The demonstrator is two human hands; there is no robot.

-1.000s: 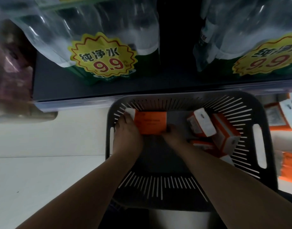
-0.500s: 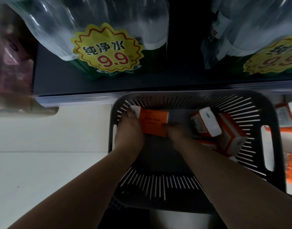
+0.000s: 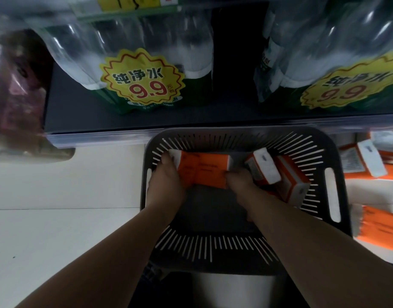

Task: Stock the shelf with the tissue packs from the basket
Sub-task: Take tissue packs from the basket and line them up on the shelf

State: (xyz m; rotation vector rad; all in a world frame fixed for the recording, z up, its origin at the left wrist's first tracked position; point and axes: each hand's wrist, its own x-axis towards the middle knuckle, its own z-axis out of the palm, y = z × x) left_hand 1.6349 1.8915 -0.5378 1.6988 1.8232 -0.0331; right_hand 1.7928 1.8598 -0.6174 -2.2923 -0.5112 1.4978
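- Orange tissue pack [image 3: 204,171] sits at the far inner side of the basket, centre of the frame, gripped from both ends.
- Left hand [image 3: 166,185] wraps its fingers around the pack's left, white-capped end.
- Right hand [image 3: 240,183] clamps the pack's right end, with its fingers mostly hidden behind the pack.
- Dark grey slotted basket [image 3: 337,152] fills the lower centre, standing on a pale tiled floor [image 3: 57,230].
- Two more tissue packs [image 3: 265,168] lean tilted against each other in the basket's right half, just beside the right hand.
- Further orange tissue packs [image 3: 364,161] lie at the right edge of the frame, outside the basket.
- Above the basket, a dark shelf board [image 3: 80,116] carries shrink-wrapped water bottles [image 3: 191,52] bearing a yellow starburst price label [image 3: 142,82] reading 9.9.
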